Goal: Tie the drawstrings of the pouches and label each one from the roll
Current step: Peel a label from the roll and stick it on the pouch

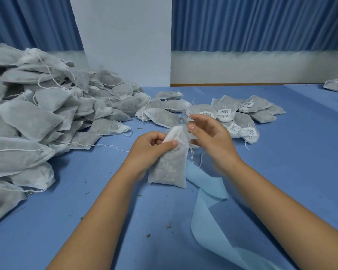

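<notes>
Blue table [281, 172]; left hand [152, 145] grips gauzy pouch [170, 168], right hand [213, 137] pinches label [186, 113].

Blue pleated curtains [261, 24] behind, white panel [125, 39] between, blue-covered table [300, 152]

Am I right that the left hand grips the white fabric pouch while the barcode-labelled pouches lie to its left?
Not quite: in the head view the barcode-labelled pouches lie to its right, on the blue table; the left hand does grip the white fabric pouch.
</notes>
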`<state>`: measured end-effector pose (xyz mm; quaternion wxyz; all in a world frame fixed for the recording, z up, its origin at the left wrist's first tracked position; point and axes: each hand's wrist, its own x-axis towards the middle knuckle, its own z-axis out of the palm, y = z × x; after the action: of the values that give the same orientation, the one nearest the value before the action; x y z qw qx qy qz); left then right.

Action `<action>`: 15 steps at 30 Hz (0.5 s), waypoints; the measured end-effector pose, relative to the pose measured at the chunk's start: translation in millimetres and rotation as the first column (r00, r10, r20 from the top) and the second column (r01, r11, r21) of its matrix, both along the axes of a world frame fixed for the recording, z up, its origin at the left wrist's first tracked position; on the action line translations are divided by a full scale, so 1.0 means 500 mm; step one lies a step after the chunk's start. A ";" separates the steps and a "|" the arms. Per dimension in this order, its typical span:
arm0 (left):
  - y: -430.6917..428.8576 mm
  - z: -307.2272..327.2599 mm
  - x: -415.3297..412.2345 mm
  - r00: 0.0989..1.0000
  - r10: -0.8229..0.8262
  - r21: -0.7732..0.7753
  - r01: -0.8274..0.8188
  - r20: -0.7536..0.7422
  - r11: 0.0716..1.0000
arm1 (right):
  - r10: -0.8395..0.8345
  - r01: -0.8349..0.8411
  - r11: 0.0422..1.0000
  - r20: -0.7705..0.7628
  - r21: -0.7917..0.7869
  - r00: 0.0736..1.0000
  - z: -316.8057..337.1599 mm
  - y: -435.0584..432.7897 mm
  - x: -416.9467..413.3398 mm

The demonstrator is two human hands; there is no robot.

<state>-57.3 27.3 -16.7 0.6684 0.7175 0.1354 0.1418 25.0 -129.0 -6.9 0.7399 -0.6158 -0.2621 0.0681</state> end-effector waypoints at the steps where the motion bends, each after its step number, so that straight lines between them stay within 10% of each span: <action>1: 0.001 0.000 0.000 1.000 0.025 -0.016 -0.025 0.001 1.000 | -0.033 0.033 0.999 0.006 -0.001 0.999 0.004 -0.004 0.001; 15: -0.006 -0.001 -0.003 0.999 -0.033 -0.044 0.033 0.015 0.998 | 0.038 -0.049 0.964 -0.045 -0.260 0.998 0.003 -0.008 -0.004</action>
<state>-58.9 24.1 -17.0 0.6875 0.7034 0.1219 0.1328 23.0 -133.2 -5.6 0.6558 -0.7004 -0.2497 0.1302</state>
